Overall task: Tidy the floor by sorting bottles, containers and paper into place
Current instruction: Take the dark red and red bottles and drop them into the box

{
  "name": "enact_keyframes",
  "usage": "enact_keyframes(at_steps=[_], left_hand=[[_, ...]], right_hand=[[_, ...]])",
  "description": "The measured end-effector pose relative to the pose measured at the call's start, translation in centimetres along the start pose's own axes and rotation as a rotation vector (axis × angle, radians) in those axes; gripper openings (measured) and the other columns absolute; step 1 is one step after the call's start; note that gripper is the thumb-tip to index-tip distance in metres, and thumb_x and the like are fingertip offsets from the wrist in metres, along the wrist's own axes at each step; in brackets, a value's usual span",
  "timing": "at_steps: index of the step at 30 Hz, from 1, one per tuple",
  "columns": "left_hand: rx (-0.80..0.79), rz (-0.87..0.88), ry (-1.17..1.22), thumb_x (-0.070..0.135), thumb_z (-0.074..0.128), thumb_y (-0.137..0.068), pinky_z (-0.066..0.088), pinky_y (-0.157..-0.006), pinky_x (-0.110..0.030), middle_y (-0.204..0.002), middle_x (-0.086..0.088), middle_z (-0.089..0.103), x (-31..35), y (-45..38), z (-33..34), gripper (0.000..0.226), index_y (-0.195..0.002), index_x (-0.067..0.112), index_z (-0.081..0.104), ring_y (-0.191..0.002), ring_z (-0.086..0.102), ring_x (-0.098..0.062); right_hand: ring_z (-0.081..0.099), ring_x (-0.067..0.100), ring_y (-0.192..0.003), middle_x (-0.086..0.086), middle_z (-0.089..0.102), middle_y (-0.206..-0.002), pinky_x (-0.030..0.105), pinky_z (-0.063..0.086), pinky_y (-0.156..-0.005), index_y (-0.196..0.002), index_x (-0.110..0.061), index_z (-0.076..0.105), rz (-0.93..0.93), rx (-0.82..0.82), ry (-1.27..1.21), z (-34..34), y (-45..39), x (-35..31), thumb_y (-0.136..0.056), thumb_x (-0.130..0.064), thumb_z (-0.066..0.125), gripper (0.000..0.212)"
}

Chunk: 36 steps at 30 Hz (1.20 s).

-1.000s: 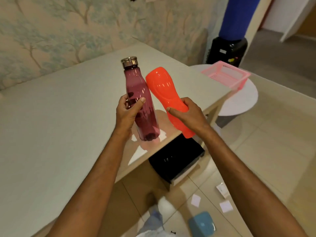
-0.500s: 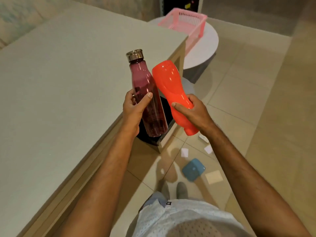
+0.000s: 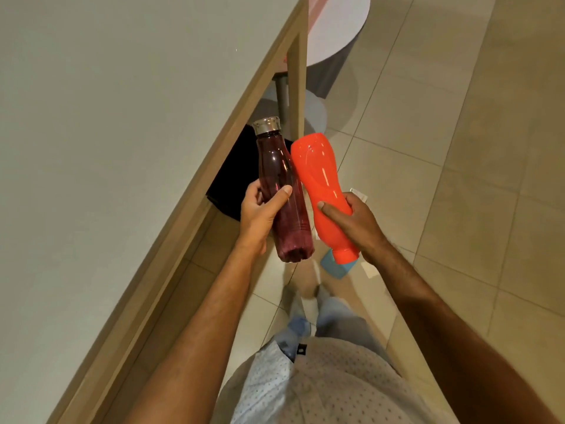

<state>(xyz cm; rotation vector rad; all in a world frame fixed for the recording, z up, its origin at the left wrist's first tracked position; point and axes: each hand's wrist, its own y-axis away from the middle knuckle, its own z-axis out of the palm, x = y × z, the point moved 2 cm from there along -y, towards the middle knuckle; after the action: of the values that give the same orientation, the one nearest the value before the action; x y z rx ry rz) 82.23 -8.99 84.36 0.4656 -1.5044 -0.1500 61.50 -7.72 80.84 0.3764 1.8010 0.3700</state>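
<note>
Both hands are closed, each around one bottle, and are held side by side above the tiled floor [image 3: 458, 133] just off the long edge of the table [image 3: 107, 148]. Left hand [image 3: 260, 212] grips the maroon bottle [image 3: 282, 194] around its middle, thumb across the front, fingers wrapped behind. That bottle is translucent, stands nearly upright with a slight tilt, and carries a metal cap [image 3: 266, 125] at the top. Right hand [image 3: 351, 221] grips the orange bottle [image 3: 321, 185] around its narrow lower section, thumb pressed on the front face. The orange bottle is opaque and tilted, with its wide rounded end up and to the left and its narrow end pointing down and to the right. The upper parts of the two bottles are touching or nearly touching; which one cannot be told.

Below the hands, a blue container [image 3: 336, 267] lies on the floor, partly hidden by the orange bottle. A pale paper piece [image 3: 371, 272] lies just beside it, and another paper piece [image 3: 357, 192] shows above the right hand. A black object [image 3: 235, 169] sits under the table edge. A round white side table [image 3: 336, 22] stands on the floor beyond the table corner. The person's light dotted shirt [image 3: 321, 393] fills the lower edge of the view.
</note>
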Motion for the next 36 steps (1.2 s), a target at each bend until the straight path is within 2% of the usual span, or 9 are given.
enact_keyframes(at_steps=[3,9,15,20,24,26,29,34,36], left_hand=[[0.006,-0.085,0.028,0.018,0.079,-0.088,0.057,-0.069,-0.016,-0.109,-0.003,0.072,-2.6,-1.2,-0.2,0.043,-0.126,0.009,0.062,-0.084,0.074,-0.002],[0.065,-0.253,0.068,0.028,0.080,-0.087,0.060,-0.076,-0.028,-0.121,-0.014,0.073,-7.5,-5.4,-1.1,0.045,-0.126,0.011,0.065,-0.101,0.075,-0.022],[0.141,-0.356,0.096,0.035,0.081,-0.085,0.061,-0.082,-0.038,-0.112,-0.009,0.078,-13.3,-11.7,-2.7,0.050,-0.127,0.013,0.066,-0.097,0.076,-0.023],[0.118,-0.368,0.103,0.040,0.081,-0.083,0.062,-0.086,-0.039,-0.117,-0.003,0.077,-17.2,-17.1,-3.8,0.057,-0.134,0.022,0.063,-0.107,0.075,-0.021],[0.100,-0.333,0.112,0.034,0.078,-0.088,0.061,-0.090,-0.044,-0.121,-0.011,0.075,-19.8,-21.7,-4.6,0.048,-0.131,0.017,0.066,-0.110,0.073,-0.027],[0.121,-0.322,0.097,0.033,0.077,-0.089,0.061,-0.087,-0.043,-0.120,-0.012,0.075,-20.9,-23.8,-5.1,0.047,-0.130,0.014,0.067,-0.109,0.073,-0.028],[0.139,-0.314,0.071,0.033,0.078,-0.088,0.061,-0.077,-0.035,-0.119,-0.009,0.075,-22.3,-26.6,-5.8,0.048,-0.131,0.014,0.066,-0.106,0.074,-0.024],[0.202,-0.380,-0.001,0.036,0.082,-0.084,0.061,-0.080,-0.041,-0.118,-0.009,0.075,-23.6,-31.1,-6.3,0.053,-0.130,0.015,0.066,-0.105,0.073,-0.028],[0.205,-0.407,-0.043,0.039,0.082,-0.083,0.060,-0.075,-0.039,-0.116,-0.008,0.074,-24.1,-32.8,-6.5,0.056,-0.131,0.017,0.064,-0.103,0.073,-0.027]], right_hand=[[0.074,0.012,-0.095,-0.009,0.071,-0.113,0.032,0.062,-0.075,-0.122,-0.031,0.061,0.055,-0.020,-0.004,0.8,-0.8,2.0,-0.072,-0.074,0.073,0.067],[0.071,0.012,-0.095,-0.010,0.068,-0.115,0.030,0.059,-0.073,-0.119,-0.035,0.056,0.173,-0.126,-0.026,3.9,-4.9,5.3,-0.074,-0.070,0.074,0.061],[0.070,0.016,-0.099,-0.007,0.067,-0.119,0.036,0.061,-0.077,-0.134,-0.027,0.053,0.230,-0.232,-0.048,7.9,-11.7,8.9,-0.076,-0.064,0.078,0.073],[0.072,0.015,-0.093,-0.006,0.067,-0.115,0.021,0.057,-0.058,-0.135,-0.026,0.051,0.230,-0.274,-0.054,10.9,-17.7,11.2,-0.081,-0.053,0.081,0.067],[0.076,0.009,-0.076,-0.003,0.071,-0.104,0.018,0.055,-0.052,-0.118,-0.026,0.056,0.202,-0.296,-0.043,12.9,-22.5,12.2,-0.082,-0.044,0.084,0.049],[0.076,0.008,-0.073,0.000,0.074,-0.098,0.024,0.059,-0.056,-0.108,-0.021,0.064,0.177,-0.296,-0.005,14.1,-25.1,12.3,-0.082,-0.042,0.083,0.038],[0.077,0.021,-0.084,0.006,0.075,-0.103,0.040,0.065,-0.075,-0.117,-0.014,0.065,0.178,-0.307,0.047,15.8,-28.6,12.3,-0.083,-0.047,0.081,0.050],[0.075,0.029,-0.087,0.012,0.074,-0.104,0.050,0.064,-0.083,-0.115,-0.009,0.066,0.159,-0.332,0.091,18.2,-32.5,12.5,-0.087,-0.049,0.073,0.050],[0.073,0.031,-0.093,0.013,0.071,-0.112,0.050,0.063,-0.086,-0.126,-0.009,0.060,0.183,-0.328,0.111,19.1,-33.8,12.8,-0.090,-0.052,0.070,0.057]])
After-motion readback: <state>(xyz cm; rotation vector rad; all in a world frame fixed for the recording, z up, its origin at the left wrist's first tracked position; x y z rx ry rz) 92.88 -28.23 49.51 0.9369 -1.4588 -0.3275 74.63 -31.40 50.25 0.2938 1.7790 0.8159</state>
